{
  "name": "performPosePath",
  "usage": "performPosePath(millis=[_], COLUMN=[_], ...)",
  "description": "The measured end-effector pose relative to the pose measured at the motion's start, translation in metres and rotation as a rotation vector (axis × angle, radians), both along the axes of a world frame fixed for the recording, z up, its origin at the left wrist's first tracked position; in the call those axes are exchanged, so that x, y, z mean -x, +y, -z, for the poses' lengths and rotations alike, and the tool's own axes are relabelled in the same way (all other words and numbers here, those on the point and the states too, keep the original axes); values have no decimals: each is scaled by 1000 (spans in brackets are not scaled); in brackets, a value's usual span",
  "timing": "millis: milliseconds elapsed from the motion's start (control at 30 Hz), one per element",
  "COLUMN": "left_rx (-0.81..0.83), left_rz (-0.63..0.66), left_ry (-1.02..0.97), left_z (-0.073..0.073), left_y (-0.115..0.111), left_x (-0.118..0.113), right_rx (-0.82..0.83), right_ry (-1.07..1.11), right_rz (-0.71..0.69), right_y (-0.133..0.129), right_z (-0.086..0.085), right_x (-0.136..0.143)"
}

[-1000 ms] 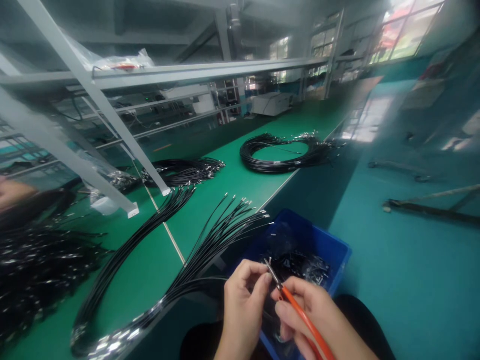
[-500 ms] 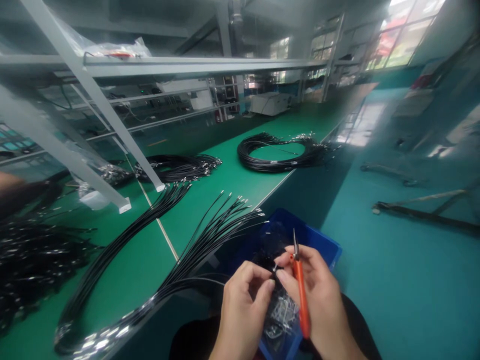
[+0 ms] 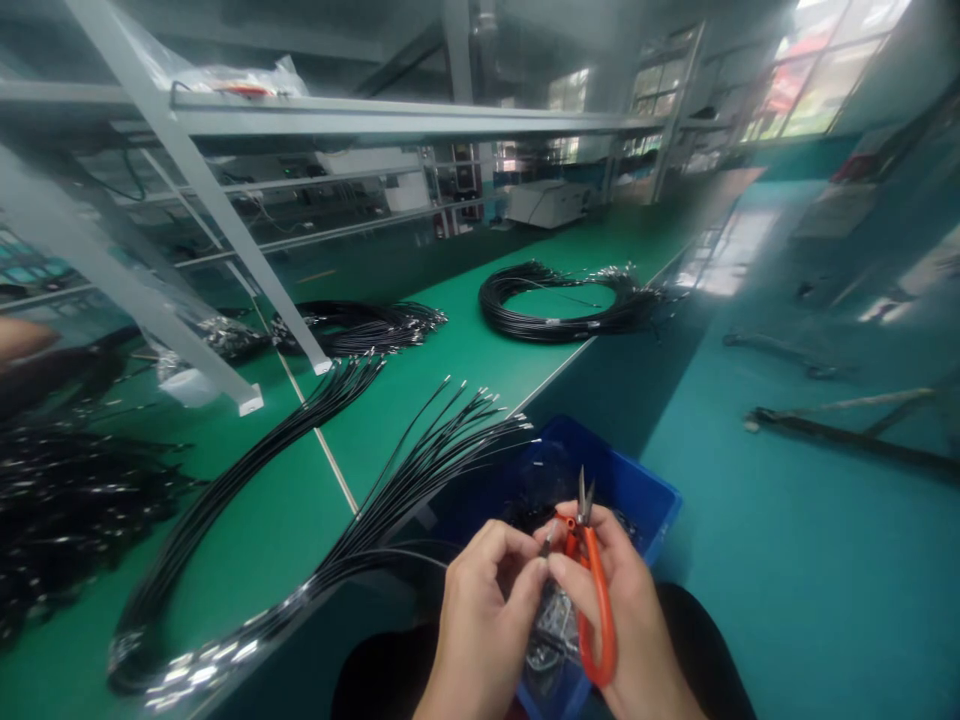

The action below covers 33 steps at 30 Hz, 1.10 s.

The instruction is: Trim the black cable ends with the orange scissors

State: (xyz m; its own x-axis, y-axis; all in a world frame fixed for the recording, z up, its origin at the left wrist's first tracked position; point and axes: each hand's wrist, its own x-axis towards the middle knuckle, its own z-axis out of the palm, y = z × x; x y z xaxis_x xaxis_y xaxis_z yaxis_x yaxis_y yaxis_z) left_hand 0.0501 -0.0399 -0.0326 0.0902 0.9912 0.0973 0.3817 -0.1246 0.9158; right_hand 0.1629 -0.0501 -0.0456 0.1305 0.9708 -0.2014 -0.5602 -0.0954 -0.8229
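My left hand (image 3: 491, 600) pinches the end of a black cable (image 3: 416, 553), whose length runs left toward a bundle on the green table. Close beside it, my right hand (image 3: 619, 590) holds orange-handled scissors (image 3: 601, 610), blades up and slightly parted. The right thumb and index finger meet at the cable's tip, where a small pale piece shows. Under both hands is a blue bin (image 3: 652, 495) with clear and dark small pieces inside. The bundle of black cables (image 3: 225, 500) curves across the table's near edge, its metal-tipped ends fanned out.
Coiled black cables (image 3: 551, 328) lie farther along the green table (image 3: 420, 400), with another coil (image 3: 352, 330) behind the shelf post (image 3: 247, 250). A dark cable pile (image 3: 67, 520) sits at left, near part of another person's arm (image 3: 22, 338). A metal stand (image 3: 847, 425) is on the floor at right.
The scissors have turned in my right hand, so both blades and the handle loop now show. My right hand has shifted slightly left and down. The left hand has barely moved.
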Motion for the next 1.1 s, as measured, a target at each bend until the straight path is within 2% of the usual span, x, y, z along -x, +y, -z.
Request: performPosePath(millis=[167, 300, 467, 633, 833, 1100], left_rx=[-30, -97, -299, -491, -507, -567], left_rz=[-9, -41, -68, -162, -164, -218], left_ry=[47, 163, 428, 615, 645, 576], left_z=[-6, -7, 4, 17, 20, 25], left_y=[1, -3, -8, -10, -9, -9], left_x=[-2, -6, -12, -18, -17, -17], right_rx=[32, 18, 39, 50, 20, -6], right_ry=[-81, -69, -64, -188, -294, -487], right_rz=[27, 60, 68, 93, 159, 210], right_y=[-1, -1, 3, 6, 2, 2], right_z=[2, -2, -7, -3, 2, 14], right_x=[-6, -7, -6, -5, -4, -1])
